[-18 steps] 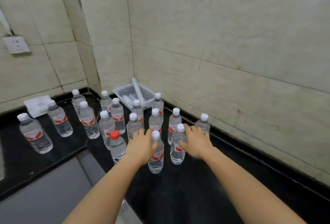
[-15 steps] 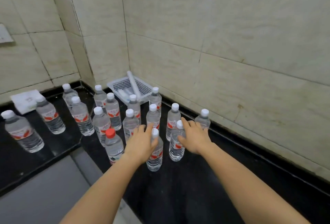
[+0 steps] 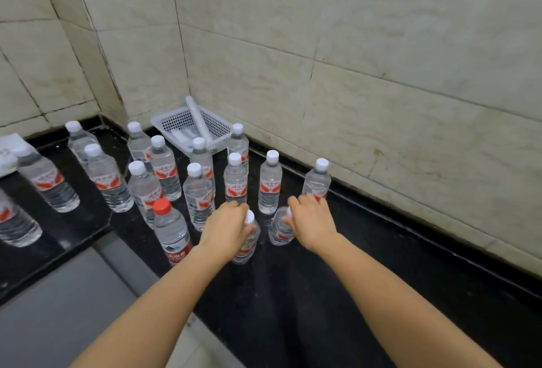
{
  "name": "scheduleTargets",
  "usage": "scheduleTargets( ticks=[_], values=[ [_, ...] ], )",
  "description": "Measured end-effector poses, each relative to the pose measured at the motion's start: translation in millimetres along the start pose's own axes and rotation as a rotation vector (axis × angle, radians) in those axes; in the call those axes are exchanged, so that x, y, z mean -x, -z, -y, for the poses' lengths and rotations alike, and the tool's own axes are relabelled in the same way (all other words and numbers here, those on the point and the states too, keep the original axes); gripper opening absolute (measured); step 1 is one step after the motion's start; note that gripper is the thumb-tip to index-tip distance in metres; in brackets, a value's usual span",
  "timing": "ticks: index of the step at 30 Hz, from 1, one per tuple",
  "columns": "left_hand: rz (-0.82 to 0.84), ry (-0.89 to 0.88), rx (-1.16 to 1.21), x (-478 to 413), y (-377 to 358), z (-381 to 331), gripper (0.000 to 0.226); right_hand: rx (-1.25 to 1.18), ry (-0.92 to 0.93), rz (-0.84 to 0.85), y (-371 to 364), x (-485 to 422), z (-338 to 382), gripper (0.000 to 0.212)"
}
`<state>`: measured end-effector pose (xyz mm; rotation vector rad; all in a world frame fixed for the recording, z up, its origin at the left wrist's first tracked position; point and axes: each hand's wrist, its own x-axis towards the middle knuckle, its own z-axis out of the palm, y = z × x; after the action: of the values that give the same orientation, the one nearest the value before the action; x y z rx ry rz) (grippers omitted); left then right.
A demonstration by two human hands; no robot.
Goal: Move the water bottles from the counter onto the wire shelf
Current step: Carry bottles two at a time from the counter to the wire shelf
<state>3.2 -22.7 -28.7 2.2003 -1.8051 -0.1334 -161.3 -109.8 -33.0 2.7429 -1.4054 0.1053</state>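
Several clear water bottles with white caps and red labels stand on the black counter [image 3: 366, 265]. My left hand [image 3: 227, 231] grips the neck of the nearest bottle [image 3: 247, 246], whose cap shows beside my fingers. My right hand [image 3: 311, 221] curls over the top of the bottle to its right [image 3: 278, 228], hiding most of its cap. One bottle with a red cap [image 3: 171, 229] stands just left of my left hand. No wire shelf is in view.
A white perforated basket [image 3: 173, 122] with a white tube leaning in it sits in the wall corner. Tiled walls bound the counter at back and right. A white folded cloth [image 3: 7, 152] lies at far left. The counter's front edge drops to a grey floor at lower left.
Both hands have closed down onto the tops of the two nearest bottles. The camera has swung a little, shifting the scene.
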Motion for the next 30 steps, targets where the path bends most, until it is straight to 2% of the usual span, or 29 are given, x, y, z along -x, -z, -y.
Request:
scheduleTargets(
  ticks=[5,8,11,14,18,20,22,26,30],
  values=[
    [0.019,-0.061,0.102,23,17,-29,0.021,-0.263,-0.172,-0.032,46,47,-32,0.034],
    [0.01,-0.126,0.211,45,32,-69,0.017,-0.47,-0.26,0.0,86,96,-61,0.032],
    [0.007,-0.19,0.335,74,43,-118,0.015,-0.549,-0.319,-0.002,121,162,-96,0.026],
    [0.003,-0.27,0.505,104,54,-179,0.013,-0.553,-0.374,-0.037,154,235,-130,0.029],
    [-0.028,-0.389,0.677,150,71,-284,0.021,-0.518,-0.456,-0.141,201,334,-182,0.037],
    [-0.04,-0.454,0.746,172,80,-337,0.015,-0.521,-0.482,-0.229,229,383,-213,0.036],
    [-0.042,-0.466,0.853,193,88,-391,0.023,-0.505,-0.495,-0.339,257,434,-243,0.036],
    [-0.032,-0.481,1.09,224,99,-508,0.023,-0.424,-0.539,-0.542,308,531,-302,0.038],
    [0.016,-0.578,1.077,252,98,-618,0.046,-0.379,-0.606,-0.624,332,614,-353,0.039]
  ],
)
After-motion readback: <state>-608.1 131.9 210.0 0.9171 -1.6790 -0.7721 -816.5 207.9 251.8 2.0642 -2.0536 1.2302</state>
